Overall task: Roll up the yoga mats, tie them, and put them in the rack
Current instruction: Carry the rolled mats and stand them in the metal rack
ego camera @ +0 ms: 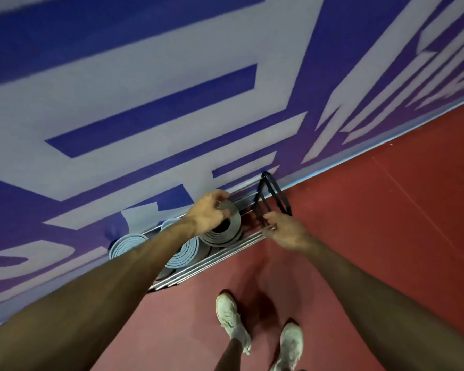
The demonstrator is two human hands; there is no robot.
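Nearest the camera, two pale shoes (232,321) stand on the red floor (386,236), toes pointed at the rack (214,259). The rack is a low run of silver rails set along the foot of the wall.

Both bare forearms reach out over it. Inside the rails stand the light blue rolled mats (184,254), spiral ends up. Just to their right is the grey rolled mat (227,234), at the end of the row, also on end and touching its blue neighbour.

The left grip (206,212) is closed over the top of the grey roll, with its fingers curled round the far upper rim, so the mat hangs or rests straight beneath that hand. Its long axis runs down and away from the camera, about upright, and its lower end is hidden behind the rails. I cannot tell whether it has reached the bottom.

The right grip (287,231) is just beside it, at the black end frame (272,199) of the rack. Its fingers are curled near the thin black bars, but the blur hides whether they clasp a bar or only touch it. No tie shows on the roll from this side.

Farthest off is the blue and white patterned wall (145,103).

By my reading, the coming move belongs to the left grip alone. It is a press straight down along the roll's axis to seat the roll, while the right one steadies the rack
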